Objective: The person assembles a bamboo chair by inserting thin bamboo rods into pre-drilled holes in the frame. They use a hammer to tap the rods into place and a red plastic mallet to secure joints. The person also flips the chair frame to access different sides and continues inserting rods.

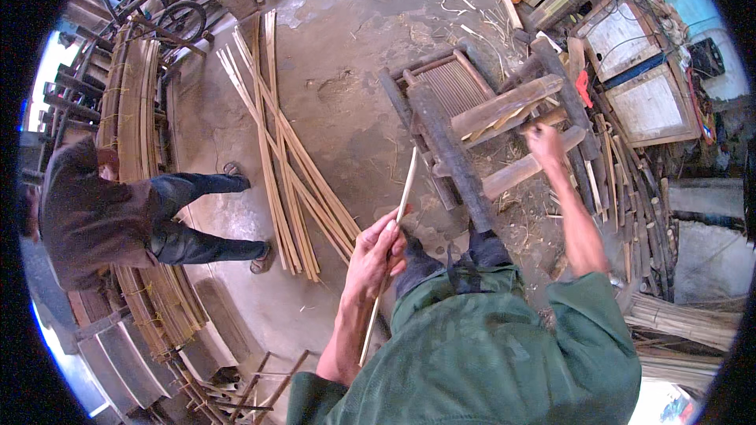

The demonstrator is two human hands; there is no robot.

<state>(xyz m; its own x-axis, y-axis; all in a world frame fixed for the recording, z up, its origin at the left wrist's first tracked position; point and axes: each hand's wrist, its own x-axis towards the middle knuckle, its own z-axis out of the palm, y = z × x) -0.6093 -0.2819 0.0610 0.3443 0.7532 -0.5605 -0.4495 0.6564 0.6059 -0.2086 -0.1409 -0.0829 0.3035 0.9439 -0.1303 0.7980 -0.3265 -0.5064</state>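
My left hand (pixel 376 253) is closed around a thin pale strip (pixel 409 177), probably bamboo. The strip slants across my front, its upper end reaching toward a wooden bench-like frame (pixel 443 138) and its lower end beside my left forearm. Over the right part of that frame, my right hand (pixel 545 145) is closed in a fist. Just beyond the fist lies a short brown wooden piece (pixel 549 119); whether my fingers grip it is too blurred to tell. Two rough beams cross the frame near this hand. A slatted wooden panel (pixel 450 83) stands at its far side.
Long split strips (pixel 287 181) lie crossed on the floor to my left. Past them, a person in dark clothes (pixel 102 220) bends beside tied bundles. A red-handled tool (pixel 583 89), stacked sticks (pixel 642 197) and a worn cabinet (pixel 646 83) are at right. Shavings litter the far floor.
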